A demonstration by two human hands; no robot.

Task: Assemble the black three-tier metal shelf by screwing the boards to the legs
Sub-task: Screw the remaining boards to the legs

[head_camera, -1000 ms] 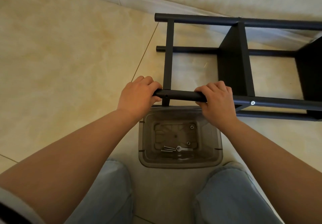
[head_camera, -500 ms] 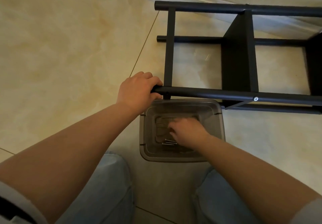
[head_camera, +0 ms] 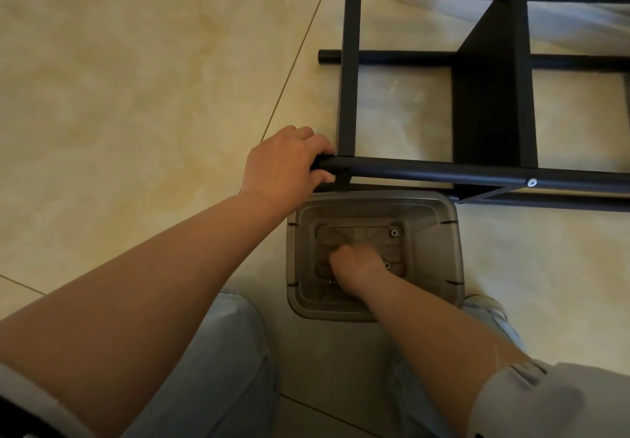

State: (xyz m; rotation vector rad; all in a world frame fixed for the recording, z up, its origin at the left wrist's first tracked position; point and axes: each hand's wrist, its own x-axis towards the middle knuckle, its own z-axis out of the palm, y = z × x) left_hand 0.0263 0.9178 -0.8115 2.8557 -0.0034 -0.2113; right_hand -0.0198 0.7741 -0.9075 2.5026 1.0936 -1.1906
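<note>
Left hand [head_camera: 284,161] grips the rigid, probably light shelf leg [head_camera: 443,173] at its end; right hand [head_camera: 356,265], fingers curled, rummages in the bin [head_camera: 453,253] just below it, contents unseen.

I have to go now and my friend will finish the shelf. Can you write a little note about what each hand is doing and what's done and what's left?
Left hand: grips the end of the near leg of the shelf frame, which lies on its side on the floor.
Right hand: down inside the grey bin, fingers curled at the bottom where the screws are; whether it has one yet cannot be seen.
Done: the middle board is in place, with a screw through the near leg.
Left: the hole near the leg's end has no screw; loose hardware sits in the bin.
</note>
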